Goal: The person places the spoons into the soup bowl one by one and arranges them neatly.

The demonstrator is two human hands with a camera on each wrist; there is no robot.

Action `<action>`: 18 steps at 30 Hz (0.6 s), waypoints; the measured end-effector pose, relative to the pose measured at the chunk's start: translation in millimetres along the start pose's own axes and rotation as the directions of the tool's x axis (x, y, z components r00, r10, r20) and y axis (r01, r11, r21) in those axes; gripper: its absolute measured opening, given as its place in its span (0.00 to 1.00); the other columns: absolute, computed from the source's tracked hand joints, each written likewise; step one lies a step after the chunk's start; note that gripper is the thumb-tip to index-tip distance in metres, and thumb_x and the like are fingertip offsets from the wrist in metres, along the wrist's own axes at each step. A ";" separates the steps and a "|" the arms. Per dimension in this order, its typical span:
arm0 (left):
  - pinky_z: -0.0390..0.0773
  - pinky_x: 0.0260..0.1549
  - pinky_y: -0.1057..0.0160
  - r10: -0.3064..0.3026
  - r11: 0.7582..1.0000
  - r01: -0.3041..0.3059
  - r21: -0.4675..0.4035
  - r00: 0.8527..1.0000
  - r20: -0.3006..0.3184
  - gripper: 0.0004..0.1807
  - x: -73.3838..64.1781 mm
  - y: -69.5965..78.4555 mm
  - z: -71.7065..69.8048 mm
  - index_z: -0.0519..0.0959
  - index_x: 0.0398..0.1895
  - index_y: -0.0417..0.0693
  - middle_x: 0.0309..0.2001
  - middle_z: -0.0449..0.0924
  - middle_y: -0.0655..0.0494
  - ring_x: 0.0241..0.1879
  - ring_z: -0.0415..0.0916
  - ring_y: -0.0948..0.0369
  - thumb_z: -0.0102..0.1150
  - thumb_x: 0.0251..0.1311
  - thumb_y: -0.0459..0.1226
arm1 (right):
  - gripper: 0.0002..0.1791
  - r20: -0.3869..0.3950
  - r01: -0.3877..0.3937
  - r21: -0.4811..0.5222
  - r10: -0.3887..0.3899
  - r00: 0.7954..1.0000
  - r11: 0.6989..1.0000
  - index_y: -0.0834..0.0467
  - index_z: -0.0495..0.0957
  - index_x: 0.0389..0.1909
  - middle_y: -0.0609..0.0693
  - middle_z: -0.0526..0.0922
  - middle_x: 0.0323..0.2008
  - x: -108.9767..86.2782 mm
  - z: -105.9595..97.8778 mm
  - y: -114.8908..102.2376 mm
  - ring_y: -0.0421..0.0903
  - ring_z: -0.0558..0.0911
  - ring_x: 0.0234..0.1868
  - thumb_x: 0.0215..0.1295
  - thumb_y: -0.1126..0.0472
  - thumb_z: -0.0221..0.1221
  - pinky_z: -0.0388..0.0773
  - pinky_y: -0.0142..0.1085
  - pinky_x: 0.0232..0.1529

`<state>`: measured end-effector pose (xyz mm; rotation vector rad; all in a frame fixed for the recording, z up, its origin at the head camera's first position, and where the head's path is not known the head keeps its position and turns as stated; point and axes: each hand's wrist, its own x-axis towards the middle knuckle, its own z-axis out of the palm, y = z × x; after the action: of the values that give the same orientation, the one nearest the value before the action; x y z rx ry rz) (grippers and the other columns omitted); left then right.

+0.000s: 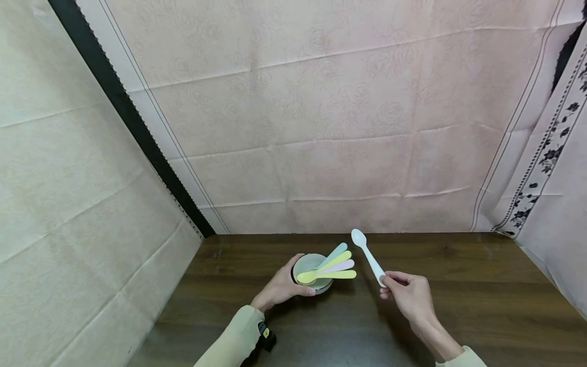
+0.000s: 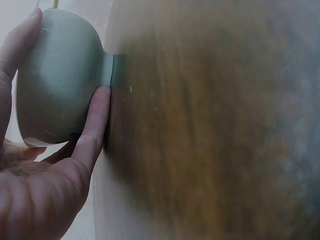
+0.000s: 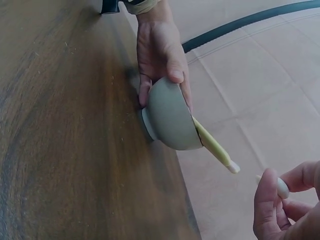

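A small pale green bowl (image 1: 308, 262) stands on the table, and my left hand (image 1: 285, 283) grips it round the side. The left wrist view shows the thumb and fingers about the bowl (image 2: 60, 75), one fingertip at its foot. Several pastel spoons lie in the bowl with handles sticking out to the right: a blue spoon (image 1: 338, 250), a lilac spoon (image 1: 345, 265) and yellow-green ones, the nearest yellow spoon (image 1: 339, 274) lying across the rim. To the right, my right hand (image 1: 409, 295) pinches a white spoon (image 1: 369, 258) by its handle end, bowl end up, apart from the others.
The dark wooden table (image 1: 339, 331) runs back to a pale cloth wall (image 1: 321, 153). Another cloth hangs at the left (image 1: 91, 204), with a dark strip (image 1: 137, 117) beside it. A black device (image 1: 267, 337) sits on the left wrist.
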<state>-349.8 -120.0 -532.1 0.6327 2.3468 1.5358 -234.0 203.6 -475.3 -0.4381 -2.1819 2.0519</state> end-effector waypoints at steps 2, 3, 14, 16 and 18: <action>0.69 0.70 0.49 -0.002 1.000 0.002 -0.001 1.000 0.002 0.54 -0.2 0.5 0.1 0.64 0.82 0.63 0.72 0.77 0.58 0.66 0.74 0.57 0.86 0.54 0.44 | 0.21 0.000 0.002 -0.003 -0.002 1.000 1.000 0.78 0.80 0.63 0.47 0.91 0.33 0.0 -0.2 -0.5 0.36 0.88 0.27 0.76 0.67 0.65 0.88 0.29 0.35; 0.70 0.70 0.49 -0.003 1.000 0.003 0.000 1.000 0.003 0.54 -0.2 0.5 0.2 0.64 0.82 0.63 0.72 0.77 0.59 0.66 0.74 0.57 0.86 0.54 0.44 | 0.21 0.001 0.003 -0.004 -0.003 1.000 1.000 0.77 0.80 0.63 0.48 0.91 0.34 0.0 -0.3 -1.0 0.36 0.88 0.27 0.76 0.67 0.65 0.88 0.29 0.35; 0.70 0.70 0.49 0.003 1.000 -0.003 -0.003 1.000 0.005 0.53 -0.7 0.9 0.3 0.64 0.82 0.62 0.72 0.77 0.58 0.66 0.74 0.57 0.86 0.54 0.43 | 0.19 0.014 0.032 -0.042 -0.031 0.999 0.999 0.76 0.82 0.60 0.45 0.90 0.31 -2.2 -0.1 -6.9 0.35 0.85 0.26 0.76 0.67 0.64 0.86 0.28 0.34; 0.70 0.70 0.49 0.002 1.000 -0.002 -0.004 1.000 0.005 0.53 -0.9 1.2 0.4 0.64 0.82 0.62 0.72 0.77 0.58 0.66 0.74 0.57 0.86 0.54 0.44 | 0.19 0.021 0.032 -0.055 -0.031 0.999 0.998 0.76 0.83 0.60 0.44 0.89 0.30 -2.4 0.2 -8.4 0.35 0.84 0.26 0.76 0.67 0.64 0.85 0.28 0.33; 0.69 0.71 0.49 0.002 1.000 -0.002 -0.005 1.000 0.005 0.53 -1.0 1.6 0.4 0.64 0.82 0.62 0.72 0.77 0.58 0.66 0.74 0.57 0.86 0.54 0.44 | 0.18 0.032 0.034 -0.071 -0.032 0.999 0.997 0.76 0.83 0.59 0.43 0.88 0.29 -2.0 0.5 -9.7 0.35 0.84 0.26 0.76 0.66 0.64 0.84 0.28 0.33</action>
<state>-348.4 -119.6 -530.9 0.6372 2.3384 1.5387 -233.5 202.1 -465.5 -0.3776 -2.2708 1.9822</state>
